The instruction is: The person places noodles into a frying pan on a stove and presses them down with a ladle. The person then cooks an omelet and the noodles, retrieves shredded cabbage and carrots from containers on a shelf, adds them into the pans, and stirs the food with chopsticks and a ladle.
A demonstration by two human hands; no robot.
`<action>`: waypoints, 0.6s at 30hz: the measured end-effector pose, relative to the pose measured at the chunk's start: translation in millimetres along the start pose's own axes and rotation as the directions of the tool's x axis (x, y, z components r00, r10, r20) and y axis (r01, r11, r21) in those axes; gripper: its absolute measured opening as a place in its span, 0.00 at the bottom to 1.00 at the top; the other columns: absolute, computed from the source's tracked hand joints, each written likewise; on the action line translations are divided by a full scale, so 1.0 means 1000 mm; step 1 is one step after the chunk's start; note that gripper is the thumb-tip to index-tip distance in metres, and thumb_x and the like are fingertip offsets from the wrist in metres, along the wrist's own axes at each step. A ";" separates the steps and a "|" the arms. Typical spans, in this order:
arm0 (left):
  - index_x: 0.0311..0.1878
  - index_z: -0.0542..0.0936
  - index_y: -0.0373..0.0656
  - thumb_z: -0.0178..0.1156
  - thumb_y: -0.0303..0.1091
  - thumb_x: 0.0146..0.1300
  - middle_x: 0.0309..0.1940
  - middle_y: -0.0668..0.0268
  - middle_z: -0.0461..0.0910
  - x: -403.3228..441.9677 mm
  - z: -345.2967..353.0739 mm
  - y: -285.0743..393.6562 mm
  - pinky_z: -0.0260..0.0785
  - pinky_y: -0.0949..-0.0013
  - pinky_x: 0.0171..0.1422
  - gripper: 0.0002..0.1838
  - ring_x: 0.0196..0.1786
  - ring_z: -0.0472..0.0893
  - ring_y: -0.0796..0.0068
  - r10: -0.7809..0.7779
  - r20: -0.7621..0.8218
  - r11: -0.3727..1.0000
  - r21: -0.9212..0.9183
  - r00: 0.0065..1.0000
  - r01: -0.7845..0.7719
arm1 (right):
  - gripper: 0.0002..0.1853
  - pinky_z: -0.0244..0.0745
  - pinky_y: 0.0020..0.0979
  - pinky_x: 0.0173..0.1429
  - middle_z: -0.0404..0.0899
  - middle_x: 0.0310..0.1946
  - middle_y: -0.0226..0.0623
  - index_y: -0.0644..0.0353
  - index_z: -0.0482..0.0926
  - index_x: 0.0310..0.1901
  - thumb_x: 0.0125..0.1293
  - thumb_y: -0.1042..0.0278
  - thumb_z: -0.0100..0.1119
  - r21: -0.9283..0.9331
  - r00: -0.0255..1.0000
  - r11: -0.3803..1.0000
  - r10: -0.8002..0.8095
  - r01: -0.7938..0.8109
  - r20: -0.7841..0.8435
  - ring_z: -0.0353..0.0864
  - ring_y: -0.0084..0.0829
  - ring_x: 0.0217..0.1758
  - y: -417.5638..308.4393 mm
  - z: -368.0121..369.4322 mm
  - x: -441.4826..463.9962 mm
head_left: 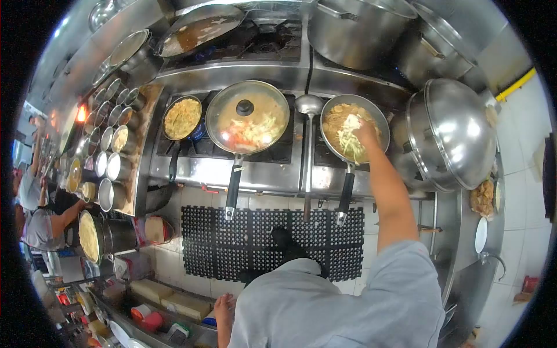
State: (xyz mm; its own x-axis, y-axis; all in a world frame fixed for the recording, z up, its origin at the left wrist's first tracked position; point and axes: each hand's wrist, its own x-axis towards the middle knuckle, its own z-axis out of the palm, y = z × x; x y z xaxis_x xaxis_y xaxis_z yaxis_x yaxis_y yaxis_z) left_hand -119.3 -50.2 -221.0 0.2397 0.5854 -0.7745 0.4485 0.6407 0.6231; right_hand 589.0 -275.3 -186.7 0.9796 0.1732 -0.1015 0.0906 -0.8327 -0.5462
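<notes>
My right hand [366, 134] is over the right-hand frying pan [380, 116], its fingers closed at a heap of pale shredded vegetables [350, 139] lying on brownish food. This pan's black handle [346, 194] points toward me. My left hand [224, 305] hangs low by my side, near the lower counter, fingers partly curled with nothing visible in them. In the middle, a larger pan under a glass lid [246, 116] holds red and pale vegetables. A small pan with a yellow-green omelette-like food [183, 118] sits over a blue flame at the left.
A long ladle [309, 107] lies between the pans. Large pots [360, 35] and an oily wok [200, 29] stand behind. A metal dome [461, 133] is at the right, metal containers [119, 167] at the left. Other people [49, 226] stand far left.
</notes>
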 end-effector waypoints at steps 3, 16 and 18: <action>0.40 0.77 0.40 0.53 0.39 0.62 0.33 0.65 0.78 0.015 -0.014 -0.020 0.68 0.69 0.34 0.12 0.30 0.75 0.74 0.031 -0.002 0.982 0.185 1.000 -0.030 | 0.33 0.70 0.36 0.57 0.73 0.53 0.48 0.59 0.67 0.59 0.49 0.71 0.65 0.034 0.985 0.986 0.164 -0.162 -0.060 0.75 0.40 0.53 -0.018 -0.027 -0.019; 0.41 0.79 0.36 0.53 0.39 0.61 0.24 0.67 0.79 0.060 -0.037 -0.050 0.65 0.74 0.28 0.15 0.25 0.76 0.78 0.267 -0.126 0.873 0.451 0.956 -0.184 | 0.23 0.73 0.36 0.47 0.81 0.37 0.43 0.59 0.74 0.49 0.55 0.55 0.62 0.318 0.786 0.914 -0.386 0.253 0.484 0.80 0.38 0.41 -0.230 0.113 -0.169; 0.41 0.79 0.36 0.53 0.38 0.61 0.26 0.67 0.79 0.042 -0.023 -0.029 0.66 0.74 0.29 0.15 0.26 0.77 0.78 0.196 -0.120 0.914 0.383 0.973 -0.137 | 0.23 0.72 0.40 0.43 0.79 0.35 0.50 0.60 0.71 0.47 0.55 0.54 0.63 0.366 0.788 0.830 -0.535 0.422 0.305 0.79 0.47 0.38 -0.223 0.168 -0.186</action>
State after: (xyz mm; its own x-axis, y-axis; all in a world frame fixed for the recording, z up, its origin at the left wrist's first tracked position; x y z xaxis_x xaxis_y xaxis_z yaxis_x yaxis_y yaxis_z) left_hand -141.7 -32.5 -269.2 0.2177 0.7549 -0.6187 0.7067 0.3153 0.6334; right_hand 356.5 -33.3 -185.4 0.6688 0.7423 -0.0411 0.4231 -0.4256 -0.7999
